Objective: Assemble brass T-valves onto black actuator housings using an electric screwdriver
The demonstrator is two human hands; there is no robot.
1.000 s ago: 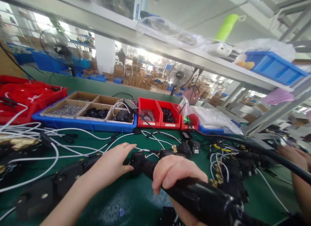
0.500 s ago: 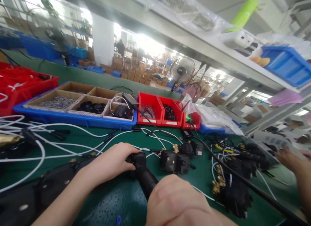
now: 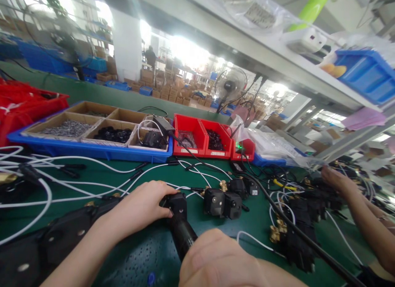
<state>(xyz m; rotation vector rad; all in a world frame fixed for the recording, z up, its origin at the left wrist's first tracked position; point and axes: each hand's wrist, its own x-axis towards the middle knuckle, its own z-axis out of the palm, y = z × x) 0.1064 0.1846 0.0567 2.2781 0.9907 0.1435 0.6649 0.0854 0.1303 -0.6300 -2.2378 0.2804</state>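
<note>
My left hand [image 3: 148,202] is closed round the left side of a small black boxy unit [image 3: 179,202] on the green bench, thumb and fingers gripping its edge. My right hand [image 3: 219,258], in the near foreground, wraps round a black cylindrical tool [image 3: 182,233] that looks like an electric screwdriver. Its front end meets the unit; the tip is hidden. Just right of them lie similar black units [image 3: 222,202], one with a brass fitting [image 3: 223,185]. More black units [image 3: 49,237] lie in a row under and left of my left forearm.
A blue tray [image 3: 123,153] holds compartments of small parts, beside red bins [image 3: 188,135]. White cables [image 3: 92,159] cross the bench. At right, a pile of black units [image 3: 299,233] lies near another person's hand [image 3: 339,182]. A black cord [image 3: 321,248] runs across; a shelf [image 3: 247,36] hangs above.
My right hand and the screwdriver have shifted slightly left and down; my left hand keeps its grip. The other person's hand has moved left and up, towards the back of the pile.
</note>
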